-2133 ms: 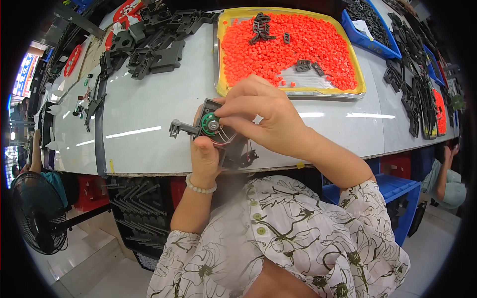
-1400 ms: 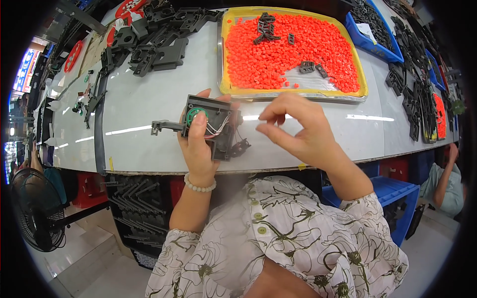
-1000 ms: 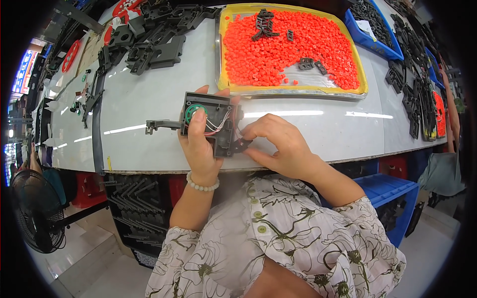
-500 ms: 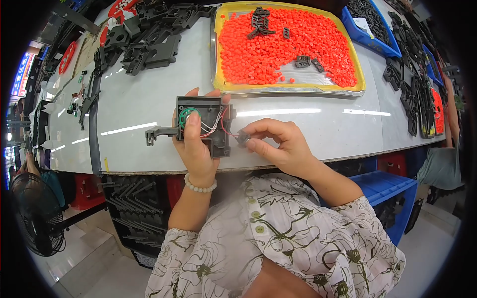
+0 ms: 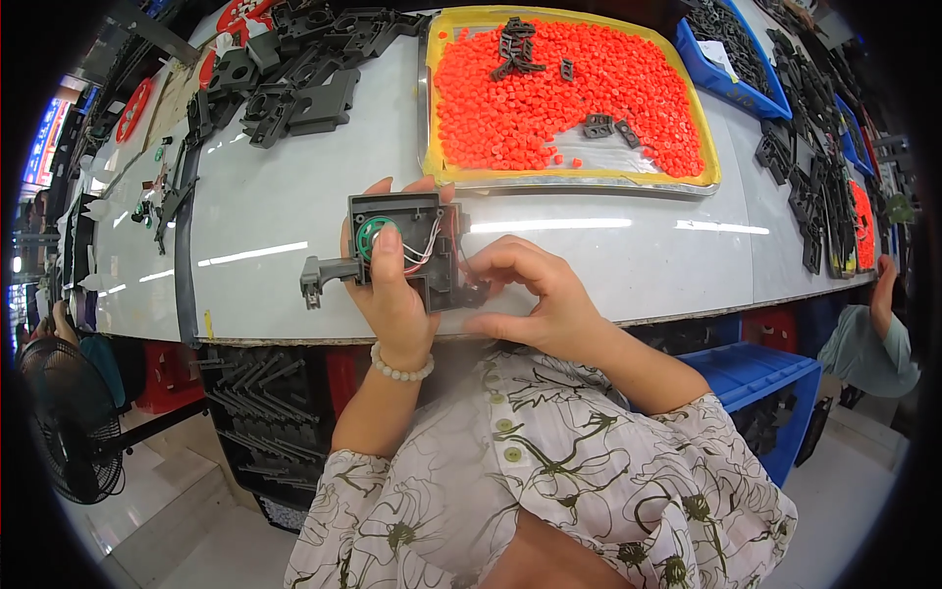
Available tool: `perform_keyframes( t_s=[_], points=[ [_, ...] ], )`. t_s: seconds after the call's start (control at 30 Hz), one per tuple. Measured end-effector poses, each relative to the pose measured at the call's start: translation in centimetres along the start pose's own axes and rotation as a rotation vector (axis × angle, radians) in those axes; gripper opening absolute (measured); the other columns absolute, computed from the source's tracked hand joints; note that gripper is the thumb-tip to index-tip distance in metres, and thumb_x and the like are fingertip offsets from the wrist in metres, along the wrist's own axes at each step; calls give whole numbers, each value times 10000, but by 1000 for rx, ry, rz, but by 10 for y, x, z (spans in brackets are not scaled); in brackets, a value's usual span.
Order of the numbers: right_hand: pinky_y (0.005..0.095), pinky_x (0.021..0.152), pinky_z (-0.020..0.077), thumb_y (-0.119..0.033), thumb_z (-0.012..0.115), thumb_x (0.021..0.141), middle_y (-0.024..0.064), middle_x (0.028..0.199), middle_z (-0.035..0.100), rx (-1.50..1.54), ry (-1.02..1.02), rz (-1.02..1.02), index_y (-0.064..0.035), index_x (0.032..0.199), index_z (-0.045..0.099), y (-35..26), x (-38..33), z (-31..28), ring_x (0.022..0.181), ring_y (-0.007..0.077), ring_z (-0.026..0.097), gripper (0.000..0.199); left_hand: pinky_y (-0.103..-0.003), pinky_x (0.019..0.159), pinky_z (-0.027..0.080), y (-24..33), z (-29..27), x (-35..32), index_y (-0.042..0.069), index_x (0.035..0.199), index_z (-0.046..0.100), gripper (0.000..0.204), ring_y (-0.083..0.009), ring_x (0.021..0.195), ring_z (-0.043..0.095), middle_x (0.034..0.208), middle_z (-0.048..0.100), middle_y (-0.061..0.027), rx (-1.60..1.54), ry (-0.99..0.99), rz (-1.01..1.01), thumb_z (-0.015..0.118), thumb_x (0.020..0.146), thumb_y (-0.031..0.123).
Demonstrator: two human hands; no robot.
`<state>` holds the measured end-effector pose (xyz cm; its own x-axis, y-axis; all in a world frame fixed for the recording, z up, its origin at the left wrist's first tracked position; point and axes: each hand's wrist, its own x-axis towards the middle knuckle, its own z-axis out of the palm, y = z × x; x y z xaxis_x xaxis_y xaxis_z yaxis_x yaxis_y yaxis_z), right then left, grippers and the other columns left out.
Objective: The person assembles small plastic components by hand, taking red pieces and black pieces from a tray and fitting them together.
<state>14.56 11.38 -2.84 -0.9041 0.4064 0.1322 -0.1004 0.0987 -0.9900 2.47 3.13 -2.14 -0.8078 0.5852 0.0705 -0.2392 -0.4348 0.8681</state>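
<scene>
My left hand [image 5: 391,294] grips a dark grey plastic housing [image 5: 397,204], open side up, above the table's near edge. Its thumb presses on a green round part [image 5: 369,236] inside. White and red wires [image 5: 420,257] run from there across the housing. A dark arm [image 5: 329,271] juts out of the left side. By the lower right edge, my right hand [image 5: 545,294] has its curled fingers against a small dark plastic piece [image 5: 476,293], which looks close to or touching the housing. The right thumb is spread below, apart from the piece; blur hides the exact contact.
A yellow-rimmed tray [image 5: 579,180] of small red pieces lies beyond my hands, with several dark parts [image 5: 599,126] on top. Dark plastic housings [image 5: 314,103] are piled at far left. A blue bin [image 5: 760,98] stands far right, a fan [image 5: 74,422] at lower left.
My right hand has brought the small dark piece left to the housing's edge, and its thumb has moved down, away from the piece. The housing has shifted and tilted slightly in my left hand.
</scene>
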Motion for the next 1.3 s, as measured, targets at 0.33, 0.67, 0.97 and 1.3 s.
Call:
perform_keyframes(
  t_s=[0.33,0.67,0.97,1.3],
  points=[
    [277,756,457,-76,754,685,75,922,603,-182,90,-190,-27,1059,510,-3,0,3,769,150,575,449,-383,795,516,-1,1,0,-33,1241,324,440,-314,998,569,1176,483,-272,15,16,51,399,900,235],
    [252,763,459,-4,532,853,133,1040,596,431,154,192,24,1229,438,-11,4,2,821,121,574,388,-394,803,519,1,-2,2,-32,1220,347,373,-298,974,585,1139,520,-255,-46,-4,103,404,883,118],
    [223,681,473,5,618,796,98,955,594,556,199,210,28,1170,452,-12,9,6,812,103,569,410,-403,832,516,0,-4,2,-30,1222,339,365,-316,1021,569,1156,504,-261,-30,-4,132,404,893,114],
    [251,763,489,-28,634,792,101,925,628,492,182,272,52,978,570,-8,14,3,858,126,603,212,-416,787,531,-2,-1,1,-37,1212,341,410,-371,1031,554,1153,488,-294,142,21,226,421,874,181]
  ],
)
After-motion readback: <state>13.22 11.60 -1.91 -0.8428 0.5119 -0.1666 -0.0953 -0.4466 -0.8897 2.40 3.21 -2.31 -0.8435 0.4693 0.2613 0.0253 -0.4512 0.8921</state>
